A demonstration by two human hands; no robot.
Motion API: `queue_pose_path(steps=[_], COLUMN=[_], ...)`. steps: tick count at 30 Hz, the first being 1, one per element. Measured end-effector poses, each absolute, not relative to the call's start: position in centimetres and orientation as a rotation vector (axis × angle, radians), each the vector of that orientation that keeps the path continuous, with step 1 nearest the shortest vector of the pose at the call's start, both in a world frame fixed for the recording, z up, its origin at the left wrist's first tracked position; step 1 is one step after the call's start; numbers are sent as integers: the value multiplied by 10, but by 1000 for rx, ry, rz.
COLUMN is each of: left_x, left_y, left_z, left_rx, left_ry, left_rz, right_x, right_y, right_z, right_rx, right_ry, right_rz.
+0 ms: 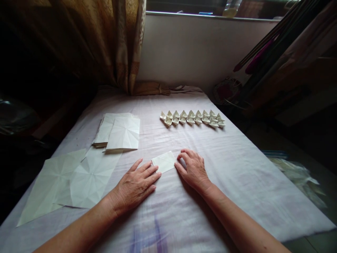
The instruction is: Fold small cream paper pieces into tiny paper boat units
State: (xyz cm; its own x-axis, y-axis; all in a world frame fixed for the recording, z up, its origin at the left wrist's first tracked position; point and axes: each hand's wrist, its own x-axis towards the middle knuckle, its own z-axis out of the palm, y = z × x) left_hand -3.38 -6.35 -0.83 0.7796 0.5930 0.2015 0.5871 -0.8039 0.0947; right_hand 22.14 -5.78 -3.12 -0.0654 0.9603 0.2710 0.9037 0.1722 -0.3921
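Head view, folded paper [164,162] (pale), between left grip [136,182] and right grip [194,168]

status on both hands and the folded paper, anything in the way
Left hand palm-down, fingertips on folded paper. Right hand curled at its right edge. Paper stack beyond, apparently not in the way.

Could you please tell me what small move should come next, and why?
Perhaps run the right hand along the small white paper to flatten its faint creases; the left hand touches its left end, the right its opposite edge.
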Motion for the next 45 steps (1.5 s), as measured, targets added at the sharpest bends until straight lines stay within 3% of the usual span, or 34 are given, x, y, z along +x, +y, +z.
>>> queue_pose_path(steps=[23,31,39,45], left_x=[-38,-23,-13,-4], left_y=[-50,-46,-29,-27], left_z=[15,11,1,-16], left_rx=[2876,2948,3181,3158], left_ry=[1019,1107,806,1010], left_rz=[84,261,286,468], right_x=[221,208,198,185], right_y=[-62,-72,-74,-67], right_z=[-35,-26,-18,-22], right_rx=[-1541,-1298,-1339,-1361], right_ry=[-2037,-2317,-2383,-2343], right_rz=[-21,114,43,-12])
